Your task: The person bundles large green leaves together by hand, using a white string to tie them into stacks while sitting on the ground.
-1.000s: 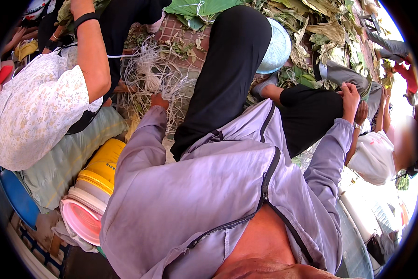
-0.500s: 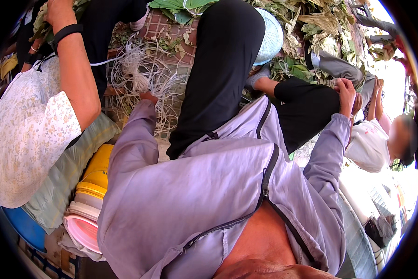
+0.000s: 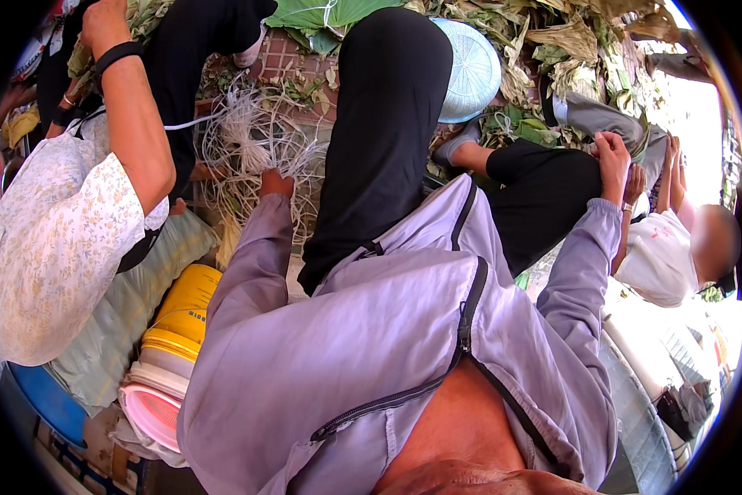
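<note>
My left hand (image 3: 277,182) is at the near edge of a tangled heap of white string (image 3: 251,140), left of my knee. Its fingers are bent and drawn together, with pale strands close around them; whether a strand is in them is too small to see. By my black-trousered right knee (image 3: 552,177), my right hand (image 3: 611,157) is raised with fingers curled and tips together. Anything between those fingertips is too small to make out. Grey sleeves cover both my forearms.
Dried leaves (image 3: 581,49) lie along the far right, and green leaves (image 3: 305,16) beyond the string. A round pale-blue woven hat or lid (image 3: 467,70) is behind my knee. People sit at both sides. Yellow bucket (image 3: 185,309), pink basket (image 3: 152,412) and sack (image 3: 152,280) stand at left.
My left hand has drawn slightly nearer and to the right at the string heap. My raised knee has shifted left, showing more of the pale-blue round thing. My right hand stays nearly where it was.
</note>
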The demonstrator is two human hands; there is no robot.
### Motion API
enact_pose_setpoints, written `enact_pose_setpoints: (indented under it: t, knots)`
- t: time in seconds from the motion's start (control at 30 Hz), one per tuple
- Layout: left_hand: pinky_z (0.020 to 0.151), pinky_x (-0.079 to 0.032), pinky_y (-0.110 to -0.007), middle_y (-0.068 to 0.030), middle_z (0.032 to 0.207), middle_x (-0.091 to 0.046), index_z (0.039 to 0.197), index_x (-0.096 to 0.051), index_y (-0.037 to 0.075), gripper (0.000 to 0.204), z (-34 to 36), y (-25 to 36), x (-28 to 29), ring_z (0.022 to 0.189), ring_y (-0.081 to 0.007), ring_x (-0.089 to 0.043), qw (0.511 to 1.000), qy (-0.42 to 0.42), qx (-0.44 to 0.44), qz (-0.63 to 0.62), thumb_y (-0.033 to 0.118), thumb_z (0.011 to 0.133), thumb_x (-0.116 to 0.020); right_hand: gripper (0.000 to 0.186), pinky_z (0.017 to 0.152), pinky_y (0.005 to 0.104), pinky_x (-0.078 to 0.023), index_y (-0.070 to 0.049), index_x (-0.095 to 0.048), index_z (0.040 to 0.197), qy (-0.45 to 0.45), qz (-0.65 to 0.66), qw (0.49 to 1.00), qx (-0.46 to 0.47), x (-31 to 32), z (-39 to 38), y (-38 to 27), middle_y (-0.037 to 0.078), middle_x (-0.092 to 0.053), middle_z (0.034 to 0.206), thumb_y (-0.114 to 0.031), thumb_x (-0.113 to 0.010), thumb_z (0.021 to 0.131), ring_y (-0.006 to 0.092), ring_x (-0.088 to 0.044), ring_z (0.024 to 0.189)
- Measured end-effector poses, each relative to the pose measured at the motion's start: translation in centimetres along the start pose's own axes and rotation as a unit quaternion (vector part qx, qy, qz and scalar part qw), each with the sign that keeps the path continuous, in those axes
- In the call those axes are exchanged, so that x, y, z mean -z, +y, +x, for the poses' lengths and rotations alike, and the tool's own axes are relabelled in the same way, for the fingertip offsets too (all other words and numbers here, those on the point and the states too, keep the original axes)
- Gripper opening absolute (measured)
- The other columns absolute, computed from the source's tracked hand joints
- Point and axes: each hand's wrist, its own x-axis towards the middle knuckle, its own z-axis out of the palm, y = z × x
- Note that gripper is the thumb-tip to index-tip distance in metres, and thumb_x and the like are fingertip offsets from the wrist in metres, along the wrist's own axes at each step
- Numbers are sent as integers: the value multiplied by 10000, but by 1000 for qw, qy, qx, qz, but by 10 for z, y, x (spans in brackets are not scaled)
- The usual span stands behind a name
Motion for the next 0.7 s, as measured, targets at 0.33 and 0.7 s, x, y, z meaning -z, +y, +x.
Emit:
enact_pose_setpoints:
  t: [0.33,0.7]
  knots:
    - [1004,-458,-437,-132,1274,-638,1173,-663,29,407,-73,83,92,1183,-366,-574,965,163,-166,119,258,837,-673,239,639,251,-495,-2,-693,968,10,10,1000,23,-2,-3,9,27,-676,795,-235,-713,916,101,-623,658]
    - [1015,-478,-356,-139,1276,-634,1325,-579,-65,358,-114,200,221,1189,-244,-626,812,40,-270,-516,58,989,-566,214,622,244,-493,-16,-695,969,37,113,993,26,3,-11,23,19,-669,798,-225,-706,925,90,-620,670]
